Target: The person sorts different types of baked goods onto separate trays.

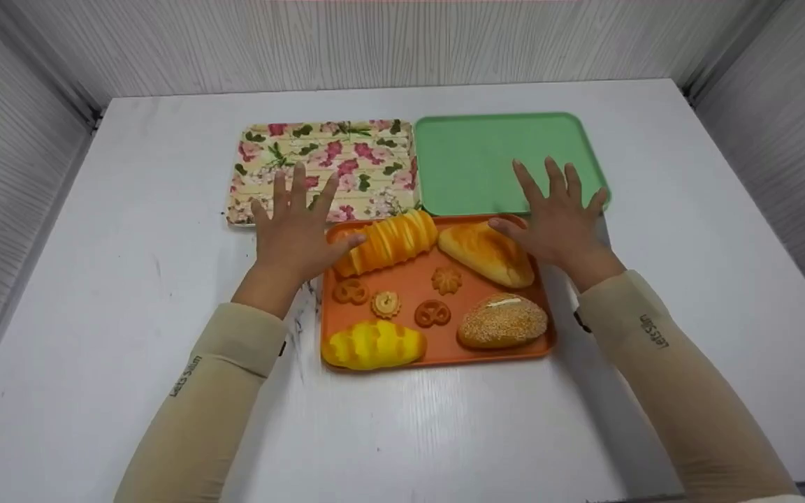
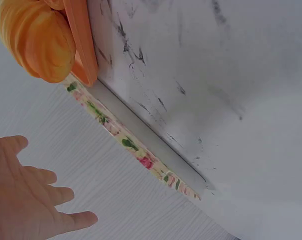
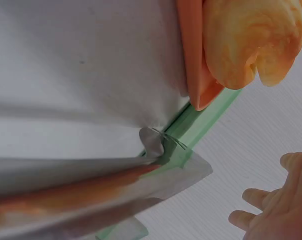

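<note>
An orange tray (image 1: 402, 283) bears several bread-shaped pieces and small biscuits. My left hand (image 1: 291, 234), fingers spread, hovers by the tray's left end, its thumb overlapping the ridged orange loaf (image 1: 392, 241) in the head view. Over on the right, my right hand (image 1: 560, 223) is spread too, thumb close over the golden loaf (image 1: 488, 253). Neither hand holds anything. Nearer the front lie a yellow loaf (image 1: 374, 344) and a seeded bun (image 1: 502, 323). Between them are two pretzel-shaped biscuits (image 1: 432, 314), a round biscuit (image 1: 386, 304) and a flower-shaped biscuit (image 1: 446, 281).
Behind the orange tray, a flowered tray (image 1: 367, 168) stands at the left and a green tray (image 1: 472, 164) at the right, side by side. All rest on a white table (image 1: 402, 433) with pale wood-grain panels (image 1: 388, 49) around its back and sides.
</note>
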Demonstrator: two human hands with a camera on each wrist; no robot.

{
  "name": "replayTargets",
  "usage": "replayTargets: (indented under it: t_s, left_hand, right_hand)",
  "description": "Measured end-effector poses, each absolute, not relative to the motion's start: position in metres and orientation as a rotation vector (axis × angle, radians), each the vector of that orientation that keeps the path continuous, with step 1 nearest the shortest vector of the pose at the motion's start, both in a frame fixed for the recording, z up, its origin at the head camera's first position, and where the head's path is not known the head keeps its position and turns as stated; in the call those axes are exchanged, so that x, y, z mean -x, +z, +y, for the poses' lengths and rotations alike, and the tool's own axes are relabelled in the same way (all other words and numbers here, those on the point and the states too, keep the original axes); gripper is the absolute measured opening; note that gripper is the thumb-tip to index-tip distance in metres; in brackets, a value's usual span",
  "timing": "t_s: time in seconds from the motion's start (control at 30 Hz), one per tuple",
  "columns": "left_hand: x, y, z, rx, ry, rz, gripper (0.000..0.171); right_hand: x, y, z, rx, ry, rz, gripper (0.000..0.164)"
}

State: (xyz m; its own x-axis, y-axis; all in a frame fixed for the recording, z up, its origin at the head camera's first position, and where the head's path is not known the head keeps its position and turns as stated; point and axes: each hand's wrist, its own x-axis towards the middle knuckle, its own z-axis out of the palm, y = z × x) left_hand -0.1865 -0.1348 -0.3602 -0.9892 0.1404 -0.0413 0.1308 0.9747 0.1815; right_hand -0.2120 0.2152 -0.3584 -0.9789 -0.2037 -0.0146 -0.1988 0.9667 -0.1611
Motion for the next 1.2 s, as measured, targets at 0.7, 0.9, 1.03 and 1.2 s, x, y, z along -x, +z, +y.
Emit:
replayTargets:
  t_s: [0.7,0.9,1.03,1.2]
  left_hand:
    - [0.153,-0.384,-0.166,-0.263,0.291,3.007,0.095]
    - [0.146,-0.391,-0.169,-0.289,0.255,2.984,0.095]
    - [0.142,-0.393,-0.170,-0.309,0.223,2.946,0.095]
    - [0.138,-0.394,-0.170,-0.317,0.198,2.917,0.094]
  right_hand:
    - [0.178,-0.363,0.253,0.256,-0.342,3.089,0.093]
    - [0.171,-0.365,0.264,0.224,-0.349,3.079,0.093]
    - [0.167,-0.365,0.270,0.197,-0.336,3.067,0.095]
    - [0.160,-0.367,0.277,0.182,-0.323,3.057,0.096]
